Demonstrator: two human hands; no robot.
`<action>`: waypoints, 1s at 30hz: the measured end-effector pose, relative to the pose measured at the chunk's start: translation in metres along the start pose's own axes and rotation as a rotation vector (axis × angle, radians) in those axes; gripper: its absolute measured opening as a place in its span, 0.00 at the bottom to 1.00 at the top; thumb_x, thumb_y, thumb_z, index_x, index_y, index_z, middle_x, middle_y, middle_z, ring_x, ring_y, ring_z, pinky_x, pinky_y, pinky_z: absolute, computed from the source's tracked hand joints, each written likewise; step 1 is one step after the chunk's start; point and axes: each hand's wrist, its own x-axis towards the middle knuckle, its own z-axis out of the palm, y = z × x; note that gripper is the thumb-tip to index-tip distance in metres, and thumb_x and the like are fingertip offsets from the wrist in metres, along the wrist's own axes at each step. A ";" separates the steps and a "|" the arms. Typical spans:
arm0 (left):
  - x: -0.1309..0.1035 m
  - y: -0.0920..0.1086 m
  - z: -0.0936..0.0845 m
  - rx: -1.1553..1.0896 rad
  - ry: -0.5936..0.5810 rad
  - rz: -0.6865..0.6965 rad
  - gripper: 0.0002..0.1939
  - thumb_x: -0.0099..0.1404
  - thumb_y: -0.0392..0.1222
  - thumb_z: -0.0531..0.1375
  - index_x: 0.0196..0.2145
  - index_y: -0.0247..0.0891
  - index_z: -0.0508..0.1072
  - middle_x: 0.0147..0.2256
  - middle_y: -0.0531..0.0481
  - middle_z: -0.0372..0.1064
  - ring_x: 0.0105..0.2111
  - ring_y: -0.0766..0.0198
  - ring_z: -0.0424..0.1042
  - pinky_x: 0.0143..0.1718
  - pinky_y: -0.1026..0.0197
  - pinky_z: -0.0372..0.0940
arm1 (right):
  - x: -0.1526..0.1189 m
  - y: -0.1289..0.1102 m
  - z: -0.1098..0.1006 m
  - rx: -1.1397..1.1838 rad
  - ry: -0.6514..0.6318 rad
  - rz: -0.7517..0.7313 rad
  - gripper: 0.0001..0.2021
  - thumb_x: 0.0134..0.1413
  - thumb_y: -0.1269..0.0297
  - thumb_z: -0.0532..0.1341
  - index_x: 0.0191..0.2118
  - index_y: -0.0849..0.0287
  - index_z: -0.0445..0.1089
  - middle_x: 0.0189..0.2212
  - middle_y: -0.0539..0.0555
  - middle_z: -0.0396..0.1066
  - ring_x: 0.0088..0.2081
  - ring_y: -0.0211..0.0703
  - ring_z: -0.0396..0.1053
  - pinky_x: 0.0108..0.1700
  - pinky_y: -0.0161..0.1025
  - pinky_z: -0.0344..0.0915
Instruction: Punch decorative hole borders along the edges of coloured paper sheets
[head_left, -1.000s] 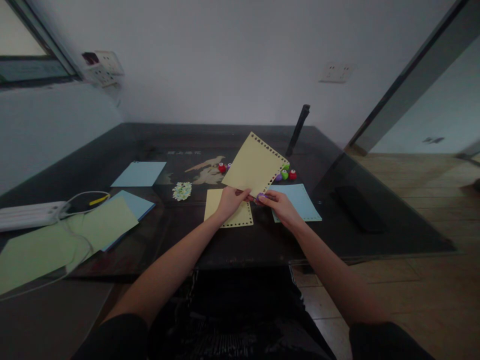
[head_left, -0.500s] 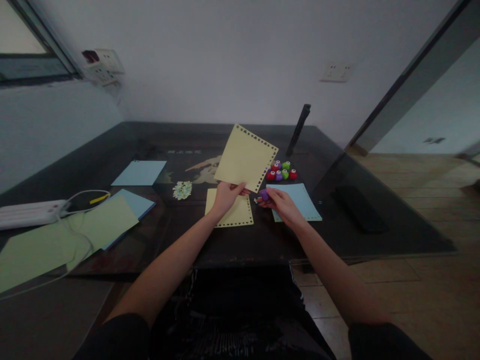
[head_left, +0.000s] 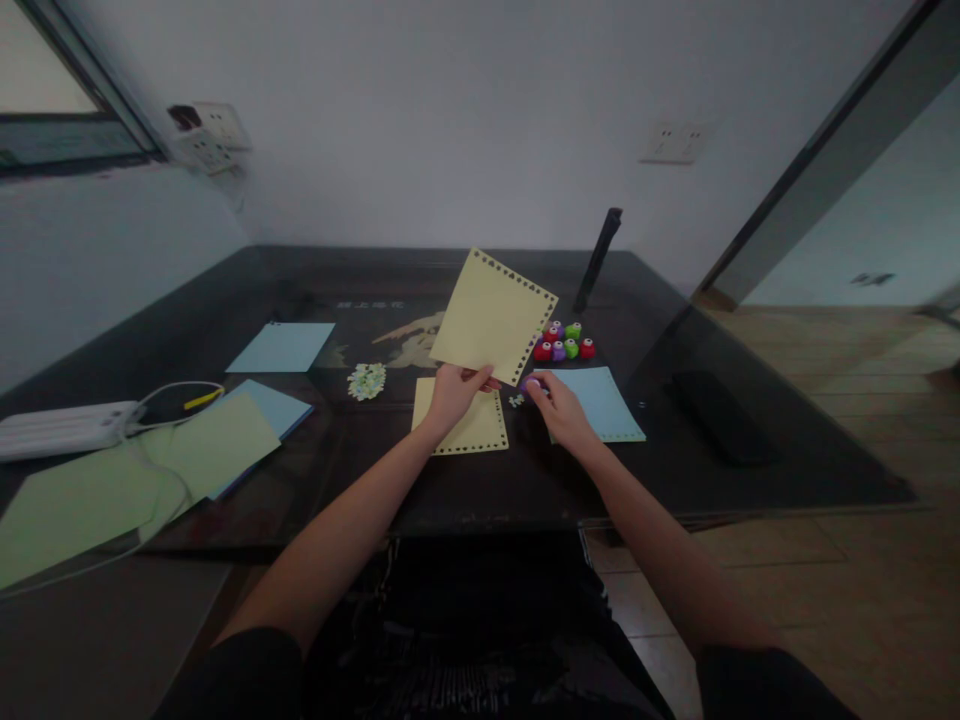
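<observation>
My left hand [head_left: 456,396] pinches the lower edge of a yellow sheet of paper [head_left: 491,315], which is tilted up above the table. Dark punched holes run along its top and right edges. In my right hand [head_left: 559,408] is a purple craft punch [head_left: 532,384], mostly covered by my fingers, close to the sheet's lower right corner. A few small pale paper cutouts [head_left: 516,400] lie just left of that hand. Another yellow sheet [head_left: 469,430] with punched edges lies under my left hand. Partly behind my right hand is a light blue sheet [head_left: 600,405] with a punched border.
Several red, green and purple craft punches [head_left: 570,348] are grouped behind the blue sheet. Pale cutouts [head_left: 367,381] form a pile at left. Further left are a blue sheet [head_left: 281,347], green paper [head_left: 217,440] and a power strip [head_left: 67,430]. A black phone-like slab [head_left: 720,418] lies right.
My right hand has shifted slightly and turned with the purple punch. The small cutouts beside it now lie apart from the fingers. My left hand and its sheet are nearly still.
</observation>
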 end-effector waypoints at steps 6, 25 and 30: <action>0.000 0.000 0.000 0.022 -0.003 0.012 0.12 0.60 0.42 0.59 0.26 0.29 0.75 0.26 0.41 0.76 0.25 0.64 0.75 0.32 0.63 0.71 | 0.000 0.005 0.000 -0.076 -0.037 0.017 0.16 0.59 0.51 0.49 0.39 0.56 0.66 0.35 0.55 0.70 0.40 0.48 0.65 0.44 0.43 0.58; 0.001 0.001 -0.003 0.074 -0.007 0.014 0.15 0.60 0.44 0.58 0.23 0.30 0.75 0.25 0.40 0.76 0.24 0.61 0.75 0.30 0.62 0.69 | 0.000 -0.001 -0.008 0.049 0.037 0.035 0.18 0.53 0.54 0.57 0.48 0.56 0.67 0.31 0.52 0.70 0.27 0.40 0.65 0.31 0.38 0.62; 0.002 0.000 -0.005 0.115 0.016 0.035 0.15 0.60 0.44 0.58 0.22 0.31 0.75 0.24 0.41 0.76 0.24 0.61 0.75 0.30 0.62 0.69 | 0.002 0.001 -0.011 0.358 0.006 0.135 0.17 0.46 0.54 0.63 0.42 0.55 0.68 0.25 0.48 0.66 0.23 0.37 0.64 0.27 0.37 0.64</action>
